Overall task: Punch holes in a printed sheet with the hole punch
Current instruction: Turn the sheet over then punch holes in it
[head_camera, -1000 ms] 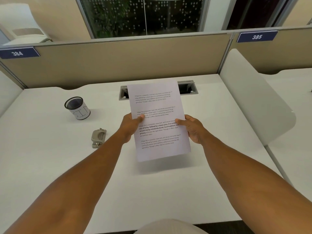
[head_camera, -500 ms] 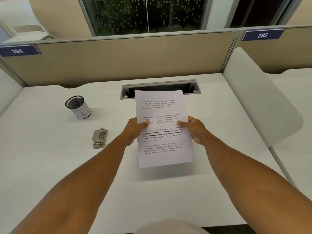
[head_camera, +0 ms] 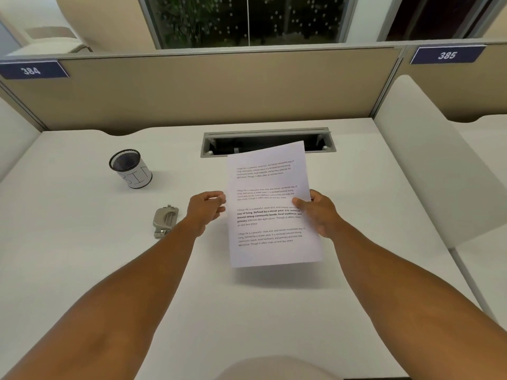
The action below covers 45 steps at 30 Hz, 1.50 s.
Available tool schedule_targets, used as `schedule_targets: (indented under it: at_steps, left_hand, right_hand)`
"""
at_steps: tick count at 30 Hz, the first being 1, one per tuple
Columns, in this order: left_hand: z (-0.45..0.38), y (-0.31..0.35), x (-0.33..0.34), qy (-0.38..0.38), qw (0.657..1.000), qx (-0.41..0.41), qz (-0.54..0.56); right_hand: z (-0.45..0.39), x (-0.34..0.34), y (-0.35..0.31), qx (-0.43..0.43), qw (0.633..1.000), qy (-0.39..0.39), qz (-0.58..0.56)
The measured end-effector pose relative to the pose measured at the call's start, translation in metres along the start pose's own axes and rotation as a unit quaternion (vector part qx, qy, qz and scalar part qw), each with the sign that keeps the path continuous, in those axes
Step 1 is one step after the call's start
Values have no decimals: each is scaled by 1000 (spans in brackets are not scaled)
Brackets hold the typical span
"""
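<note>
A printed sheet with several paragraphs of text hangs above the white desk, slightly tilted. My right hand pinches its right edge, thumb on top. My left hand sits just off the sheet's left edge with loosely curled fingers and nothing in them. The grey metal hole punch lies on the desk a little to the left of my left wrist, apart from both hands.
A black mesh cup with a white label stands at the back left. A cable slot lies behind the sheet. A beige partition closes the back; a white side divider bounds the right.
My left hand has let go of the sheet's left edge and drawn slightly left. The sheet, held by my right hand alone, has moved a little lower and tilted.
</note>
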<state>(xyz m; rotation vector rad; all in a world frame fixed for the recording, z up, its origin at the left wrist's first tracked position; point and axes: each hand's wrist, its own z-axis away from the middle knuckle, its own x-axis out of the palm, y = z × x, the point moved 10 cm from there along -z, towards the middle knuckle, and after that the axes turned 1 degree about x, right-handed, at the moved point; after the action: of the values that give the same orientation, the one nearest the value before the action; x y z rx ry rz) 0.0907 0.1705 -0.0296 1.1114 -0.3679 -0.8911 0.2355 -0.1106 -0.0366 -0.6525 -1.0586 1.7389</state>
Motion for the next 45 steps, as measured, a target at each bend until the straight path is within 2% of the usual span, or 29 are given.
schedule_targets:
  at_steps: [5,10,16,23,28,45]
  left_hand:
    - [-14,-11,-45,89,996,-9,-24]
    - [-12,-20,-109,220,968,-25,-116]
    - [-19,-31,-155,277,944,-30,-179]
    - [-31,-50,-176,264,930,-79,-243]
    - [-35,-56,-164,205,936,-90,-272]
    - [-34,-44,-139,170,946,-105,-256]
  right_hand:
    - [-9,9,4,5,1000,3,-6]
    - [-16,13,7,7,1000,4,1]
    - [-23,13,14,8,1000,6,16]
    - [-29,12,20,9,1000,4,22]
    - [-30,11,25,18,1000,3,19]
    - [-26,8,17,18,1000,1,-1]
